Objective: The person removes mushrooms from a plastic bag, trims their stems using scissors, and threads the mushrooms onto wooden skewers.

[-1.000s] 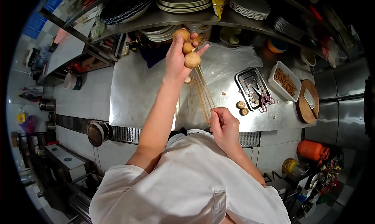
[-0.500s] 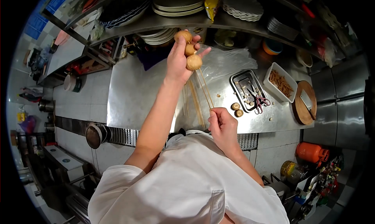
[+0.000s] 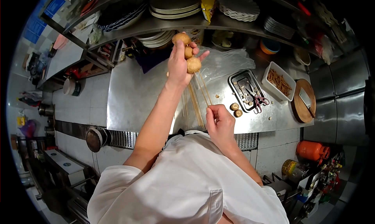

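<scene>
Brown mushroom caps (image 3: 193, 65) sit in a row on a pair of thin bamboo skewers (image 3: 204, 89). My left hand (image 3: 177, 69) is wrapped round them, its thumb along the caps and its other fingers partly hidden behind. At the skewers' lower ends, my right hand (image 3: 221, 124) is closed in a pinch. Beneath my hands, a bunch of loose skewers (image 3: 194, 105) lies on the steel table (image 3: 133, 95). Two more mushrooms (image 3: 234, 106) rest right of my right hand, beside a black-rimmed metal tray (image 3: 236, 101) holding small pale pieces. Scissors (image 3: 260, 101) lie across the tray's edge.
A white tub (image 3: 266, 83) of brown strips stands at right, beside a round wooden board (image 3: 300, 114) bearing a cleaver (image 3: 305, 97). Clear plastic sheeting (image 3: 230, 62) lies at the back. Overhead, a metal shelf (image 3: 156, 32) carries stacked plates. An orange gas cylinder (image 3: 310, 150) stands at lower right.
My right hand has shifted slightly up and left along with the skewers. My left hand keeps its hold on the mushrooms, and the whole view has moved a little.
</scene>
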Motion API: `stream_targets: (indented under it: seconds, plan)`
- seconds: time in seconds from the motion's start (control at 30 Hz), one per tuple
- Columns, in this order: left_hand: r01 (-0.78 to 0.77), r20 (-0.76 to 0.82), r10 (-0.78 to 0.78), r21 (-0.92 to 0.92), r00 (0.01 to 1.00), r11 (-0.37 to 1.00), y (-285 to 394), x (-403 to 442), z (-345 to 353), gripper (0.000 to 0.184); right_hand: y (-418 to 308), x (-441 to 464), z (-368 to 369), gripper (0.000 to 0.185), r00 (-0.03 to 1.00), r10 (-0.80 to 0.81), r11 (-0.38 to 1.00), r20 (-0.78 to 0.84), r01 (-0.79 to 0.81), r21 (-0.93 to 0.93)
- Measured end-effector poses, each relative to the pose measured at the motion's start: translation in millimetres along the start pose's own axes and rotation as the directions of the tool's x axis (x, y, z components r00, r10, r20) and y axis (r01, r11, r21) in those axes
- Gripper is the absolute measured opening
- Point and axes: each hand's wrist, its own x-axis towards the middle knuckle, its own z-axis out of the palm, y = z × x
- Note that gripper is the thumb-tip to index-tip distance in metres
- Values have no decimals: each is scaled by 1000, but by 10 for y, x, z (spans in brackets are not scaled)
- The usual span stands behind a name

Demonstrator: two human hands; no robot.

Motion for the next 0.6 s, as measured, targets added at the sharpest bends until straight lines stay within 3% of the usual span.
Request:
stream_targets:
  seconds: [0.6]
  plan:
    - [-4,84,2,23,996,1000,-27,-30,81,46,50,220,137,5,994,-99,993,-36,97,-67]
